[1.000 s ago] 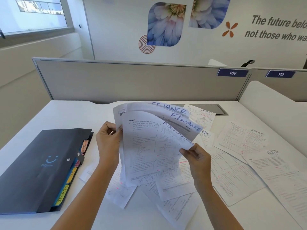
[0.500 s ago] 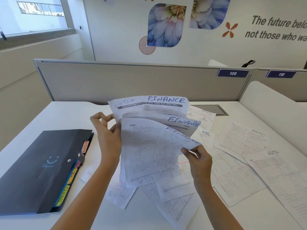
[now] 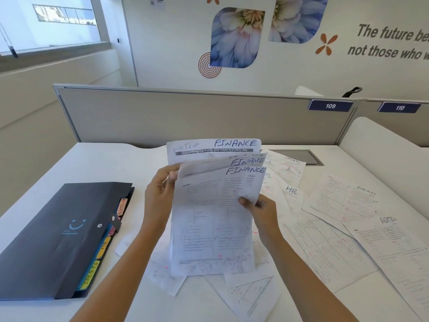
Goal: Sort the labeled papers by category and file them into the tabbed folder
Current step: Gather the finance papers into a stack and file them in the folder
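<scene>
At the centre of the frame both hands hold up a small sheaf of FINANCE papers (image 3: 216, 219), three sheets fanned so each heading shows. The left hand (image 3: 160, 201) has its grip clenched on the sheaf's left edge, and the right hand (image 3: 261, 209) pinches the right edge with the thumb in front.

The tabbed folder (image 3: 58, 238) lies shut on the desk (image 3: 41, 173) at the left of the frame, its ADMIN, HR and SPORTS tabs poking out along the right side. Judging by that, nothing is filed yet.

One category looks gathered. To the right of the frame a SPORTS sheet (image 3: 343, 203), an HR sheet (image 3: 292, 196) and an ADMIN sheet (image 3: 399, 247) lie loose and overlapping, with more sheets under the hands, all left to sort and file.
</scene>
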`<action>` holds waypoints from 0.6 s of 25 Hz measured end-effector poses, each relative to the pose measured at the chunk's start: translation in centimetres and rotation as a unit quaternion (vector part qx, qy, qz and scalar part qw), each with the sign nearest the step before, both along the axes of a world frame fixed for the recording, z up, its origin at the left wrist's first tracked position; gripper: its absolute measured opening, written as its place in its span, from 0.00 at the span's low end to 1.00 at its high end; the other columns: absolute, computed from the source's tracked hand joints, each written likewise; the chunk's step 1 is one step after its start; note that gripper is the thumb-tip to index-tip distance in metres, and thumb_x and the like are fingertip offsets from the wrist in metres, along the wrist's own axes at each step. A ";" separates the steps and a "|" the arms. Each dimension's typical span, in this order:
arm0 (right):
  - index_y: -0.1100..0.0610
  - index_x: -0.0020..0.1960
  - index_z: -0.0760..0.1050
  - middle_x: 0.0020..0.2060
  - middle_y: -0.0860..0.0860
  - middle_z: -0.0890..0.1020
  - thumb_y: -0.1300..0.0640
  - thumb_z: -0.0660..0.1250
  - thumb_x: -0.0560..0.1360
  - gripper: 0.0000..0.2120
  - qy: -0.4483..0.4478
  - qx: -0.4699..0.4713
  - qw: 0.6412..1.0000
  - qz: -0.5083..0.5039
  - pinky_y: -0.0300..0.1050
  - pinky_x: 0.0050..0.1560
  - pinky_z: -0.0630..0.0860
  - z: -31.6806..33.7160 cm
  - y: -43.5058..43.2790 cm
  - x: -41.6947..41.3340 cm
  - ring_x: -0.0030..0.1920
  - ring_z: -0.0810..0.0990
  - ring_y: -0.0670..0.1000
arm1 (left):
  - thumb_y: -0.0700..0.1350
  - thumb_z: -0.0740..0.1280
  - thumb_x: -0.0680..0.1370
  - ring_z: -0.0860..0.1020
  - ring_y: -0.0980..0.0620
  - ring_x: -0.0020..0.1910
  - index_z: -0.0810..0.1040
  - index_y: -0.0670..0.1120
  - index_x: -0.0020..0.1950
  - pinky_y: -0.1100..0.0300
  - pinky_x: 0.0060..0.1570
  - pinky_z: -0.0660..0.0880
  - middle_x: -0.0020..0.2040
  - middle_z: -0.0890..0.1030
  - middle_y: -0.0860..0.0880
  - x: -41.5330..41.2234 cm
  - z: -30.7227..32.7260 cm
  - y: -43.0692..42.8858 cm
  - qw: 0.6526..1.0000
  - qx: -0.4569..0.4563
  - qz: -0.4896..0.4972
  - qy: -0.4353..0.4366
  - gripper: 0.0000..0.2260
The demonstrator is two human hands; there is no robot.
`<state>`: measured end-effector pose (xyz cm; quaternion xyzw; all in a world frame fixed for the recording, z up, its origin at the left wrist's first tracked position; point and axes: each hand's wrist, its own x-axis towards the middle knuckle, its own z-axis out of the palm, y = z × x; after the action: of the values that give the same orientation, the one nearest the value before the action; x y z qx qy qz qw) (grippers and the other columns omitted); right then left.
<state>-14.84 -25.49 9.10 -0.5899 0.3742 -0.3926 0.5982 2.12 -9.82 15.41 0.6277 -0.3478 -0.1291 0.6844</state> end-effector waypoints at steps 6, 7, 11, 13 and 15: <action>0.61 0.52 0.82 0.46 0.53 0.85 0.64 0.74 0.69 0.11 -0.024 0.019 0.999 -0.032 0.45 0.44 0.78 -0.8 0.1 0.4 0.45 0.83 0.55 | 0.67 0.64 0.72 0.80 0.51 0.53 0.81 0.59 0.53 0.49 0.51 0.78 0.54 0.82 0.55 0.9 -0.5 0.1 0.999 0.008 -0.027 -0.038 0.18; 0.60 0.51 0.82 0.45 0.52 0.85 0.64 0.74 0.69 0.11 -0.026 0.018 0.999 -0.033 0.45 0.44 0.78 -0.7 0.1 0.3 0.45 0.83 0.55 | 0.63 0.65 0.73 0.81 0.52 0.51 0.81 0.59 0.53 0.49 0.50 0.78 0.53 0.83 0.55 0.9 -0.4 0.0 0.999 0.011 -0.016 -0.039 0.14; 0.59 0.49 0.82 0.45 0.53 0.85 0.63 0.74 0.70 0.08 -0.021 0.004 0.999 -0.024 0.48 0.46 0.80 -0.5 -0.3 0.0 0.46 0.83 0.57 | 0.45 0.68 0.77 0.79 0.56 0.37 0.81 0.61 0.43 0.48 0.47 0.79 0.36 0.83 0.65 0.7 0.3 -0.7 0.994 0.030 0.104 -0.012 0.10; 0.60 0.50 0.82 0.46 0.53 0.86 0.62 0.74 0.70 0.09 -0.015 -0.011 1.000 -0.021 0.51 0.47 0.80 -0.5 -0.4 -0.1 0.47 0.83 0.58 | 0.46 0.70 0.75 0.78 0.56 0.35 0.81 0.61 0.39 0.49 0.46 0.79 0.33 0.82 0.64 0.4 0.8 -0.9 0.992 0.028 0.120 -0.006 0.09; 0.60 0.50 0.82 0.47 0.53 0.86 0.62 0.73 0.70 0.09 -0.022 -0.019 0.999 -0.015 0.51 0.48 0.80 -0.4 -0.4 -0.3 0.48 0.83 0.58 | 0.46 0.72 0.73 0.78 0.56 0.34 0.81 0.59 0.37 0.49 0.44 0.79 0.32 0.83 0.61 0.4 1.2 -1.1 0.992 0.012 0.127 0.000 0.08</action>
<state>-15.16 -25.90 8.66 -0.5867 0.3624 -0.4218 0.5887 2.47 -10.91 16.62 0.6749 -0.2639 -0.0450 0.6877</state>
